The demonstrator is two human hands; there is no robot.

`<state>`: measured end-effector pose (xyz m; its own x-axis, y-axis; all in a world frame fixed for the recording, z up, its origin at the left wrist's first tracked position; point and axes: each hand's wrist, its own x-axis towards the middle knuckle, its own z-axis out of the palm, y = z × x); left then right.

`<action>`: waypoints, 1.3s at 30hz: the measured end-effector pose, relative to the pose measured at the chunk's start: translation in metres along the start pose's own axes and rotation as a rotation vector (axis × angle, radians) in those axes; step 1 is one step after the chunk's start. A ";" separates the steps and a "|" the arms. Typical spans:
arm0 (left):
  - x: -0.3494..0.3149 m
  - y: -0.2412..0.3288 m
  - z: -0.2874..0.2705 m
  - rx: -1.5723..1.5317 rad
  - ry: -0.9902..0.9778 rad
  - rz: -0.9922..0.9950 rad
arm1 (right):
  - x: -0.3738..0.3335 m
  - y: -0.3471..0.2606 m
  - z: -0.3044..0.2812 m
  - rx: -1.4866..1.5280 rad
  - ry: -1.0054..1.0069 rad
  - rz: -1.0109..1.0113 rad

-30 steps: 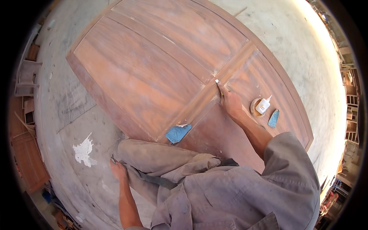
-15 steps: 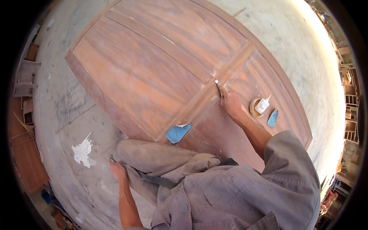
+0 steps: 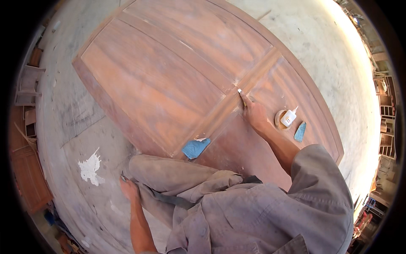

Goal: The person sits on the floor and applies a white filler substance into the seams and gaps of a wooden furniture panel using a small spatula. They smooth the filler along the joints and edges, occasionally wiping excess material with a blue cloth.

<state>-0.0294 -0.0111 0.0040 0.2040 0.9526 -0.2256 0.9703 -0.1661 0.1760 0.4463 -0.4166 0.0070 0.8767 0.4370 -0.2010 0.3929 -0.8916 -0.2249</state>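
Filling a joint, by the look of it. Right hand (image 3: 253, 113) clamped on a small pale-tipped tool (image 3: 240, 92), tip pressed where the rails cross on the wooden door (image 3: 160, 80) lying flat on the floor (image 3: 76, 122). Left hand (image 3: 128, 188) braced on the floor at 7 o'clock — fingers hard to read, holding nothing visible. Small white bottle (image 3: 288, 117) on a round lid, just at 3 o'clock of the right hand; blue sandpaper (image 3: 195, 147) at 7 o'clock. Next, likely: steady pressure along the seam — no slipping onto the panel.

Reddish-brown streaked wooden door (image 3: 169, 80); blue sandpaper pieces (image 3: 195, 148) near and right; white glue bottle (image 3: 289, 117); grey, white-splashed concrete floor (image 3: 91, 167).
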 end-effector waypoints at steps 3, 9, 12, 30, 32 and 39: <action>0.001 0.010 -0.002 -0.017 0.010 0.010 | 0.008 0.001 0.000 0.061 0.042 -0.021; -0.004 0.020 -0.009 0.000 -0.033 -0.021 | 0.006 0.008 0.008 0.071 0.111 -0.050; 0.002 0.009 -0.003 0.006 -0.004 0.029 | 0.009 0.011 0.007 0.070 0.121 -0.109; 0.004 -0.008 0.001 0.017 0.025 0.066 | 0.000 -0.009 -0.008 0.044 -0.069 0.022; 0.012 -0.013 0.007 -0.013 0.042 0.084 | 0.012 -0.011 -0.007 0.073 0.007 -0.003; -0.004 0.014 -0.005 -0.039 -0.015 -0.032 | -0.003 -0.009 0.004 0.040 0.018 -0.072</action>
<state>-0.0175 -0.0155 0.0120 0.1753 0.9533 -0.2461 0.9705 -0.1253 0.2059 0.4395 -0.4095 0.0058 0.8518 0.4971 -0.1656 0.4439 -0.8525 -0.2759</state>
